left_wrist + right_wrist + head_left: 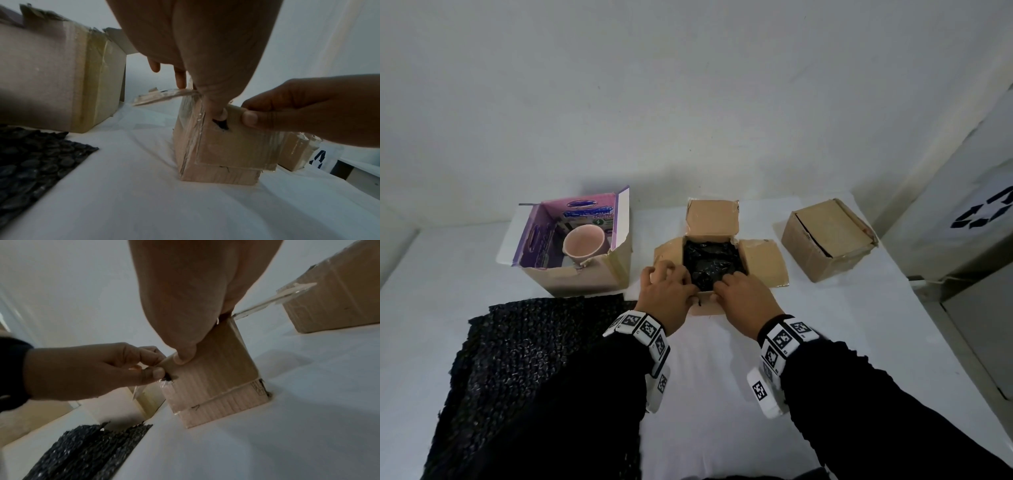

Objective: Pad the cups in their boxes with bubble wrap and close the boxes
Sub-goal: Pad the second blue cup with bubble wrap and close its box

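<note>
The middle cardboard box point(763, 260) stands with its flaps spread and black bubble wrap point(710, 262) filling its inside; no cup shows in it. My left hand point(674, 284) and right hand point(732, 291) both pinch the box's near flap point(236, 146) at its top edge. The thumbs lie on its outer face, the left one point(219, 113) and the right one point(183, 358). My other fingers curl over the rim. A pink cup point(583, 245) sits bare in the open purple-lined box point(582, 274) on the left.
A closed cardboard box point(828, 240) stands at the right back. A large sheet of black bubble wrap point(517, 359) lies on the white table point(715, 394) under my left forearm. A white bin with a recycling mark point(986, 212) stands off the table's right side.
</note>
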`<state>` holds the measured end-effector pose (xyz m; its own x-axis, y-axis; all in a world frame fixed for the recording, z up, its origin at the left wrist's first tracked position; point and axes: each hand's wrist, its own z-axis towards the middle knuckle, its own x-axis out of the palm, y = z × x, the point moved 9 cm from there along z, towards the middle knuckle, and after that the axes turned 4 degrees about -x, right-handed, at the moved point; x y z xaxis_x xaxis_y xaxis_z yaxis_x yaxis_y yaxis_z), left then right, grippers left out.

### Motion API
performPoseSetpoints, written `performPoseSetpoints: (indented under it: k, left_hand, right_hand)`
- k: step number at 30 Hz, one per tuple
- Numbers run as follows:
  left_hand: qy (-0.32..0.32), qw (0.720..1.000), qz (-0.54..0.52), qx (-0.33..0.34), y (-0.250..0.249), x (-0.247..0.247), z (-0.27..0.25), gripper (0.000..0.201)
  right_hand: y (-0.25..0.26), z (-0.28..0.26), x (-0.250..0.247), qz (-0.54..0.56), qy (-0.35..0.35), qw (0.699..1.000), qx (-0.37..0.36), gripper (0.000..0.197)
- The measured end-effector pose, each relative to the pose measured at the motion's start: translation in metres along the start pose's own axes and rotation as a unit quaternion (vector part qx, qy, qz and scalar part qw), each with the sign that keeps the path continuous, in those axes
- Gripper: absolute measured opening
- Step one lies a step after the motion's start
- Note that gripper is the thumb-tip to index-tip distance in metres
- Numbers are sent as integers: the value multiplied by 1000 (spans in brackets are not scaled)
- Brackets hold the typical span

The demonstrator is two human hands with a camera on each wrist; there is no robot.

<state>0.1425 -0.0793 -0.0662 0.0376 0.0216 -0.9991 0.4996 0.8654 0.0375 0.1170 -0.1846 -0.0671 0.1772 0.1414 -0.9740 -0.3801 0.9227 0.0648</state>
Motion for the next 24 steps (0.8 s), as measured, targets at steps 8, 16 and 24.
performPoseSetpoints:
  k: [8,16,24]
  left_hand:
    - [-163,968,-173,-77,25,-29,-18,21]
    - [-139,823,-481,-268,58,-5,-27,88]
    - [-45,959,-280,7,-6,-19,-7,66]
  right_hand:
    - [-27,-26,-34,52,-85,986,130,19]
    - [-102,-85,2,442,-133,730,504,63]
    - [-61,-40,-46,396,-236,852,246,27]
